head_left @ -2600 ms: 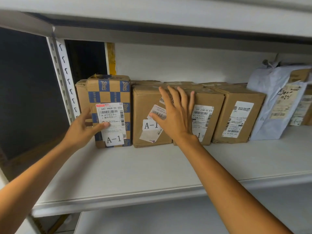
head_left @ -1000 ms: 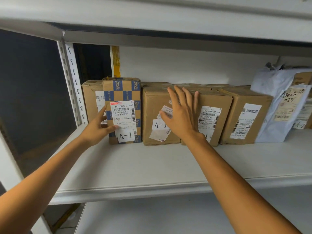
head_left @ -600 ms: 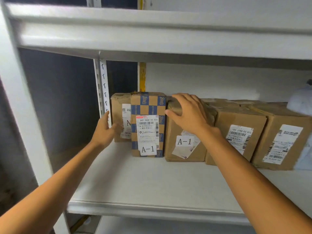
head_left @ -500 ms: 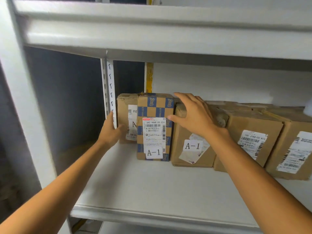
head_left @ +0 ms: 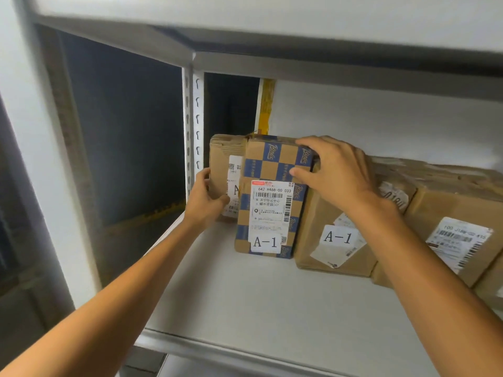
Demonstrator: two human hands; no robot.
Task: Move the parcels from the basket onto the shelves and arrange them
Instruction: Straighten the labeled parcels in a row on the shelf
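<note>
A row of cardboard parcels stands on the white shelf (head_left: pixel 245 303). The blue-and-brown checkered parcel (head_left: pixel 272 170), labelled A-1, leans slightly out of the row. My right hand (head_left: pixel 332 172) grips its top right corner, thumb on the front face. My left hand (head_left: pixel 204 202) holds the front left edge of the plain brown parcel (head_left: pixel 220 159) at the row's left end. To the right stand another A-1 brown box (head_left: pixel 334 240) and a further labelled box (head_left: pixel 457 221). The basket is out of view.
A white perforated upright (head_left: pixel 193 126) stands just left of the parcels, with a dark gap behind it. The shelf above (head_left: pixel 326 31) hangs low over the row. A yellow strip (head_left: pixel 265 104) runs down the back wall.
My right hand has shifted left from the plain A-1 box onto the checkered parcel's top corner. My left hand has moved onto the leftmost brown parcel. The camera has come closer.
</note>
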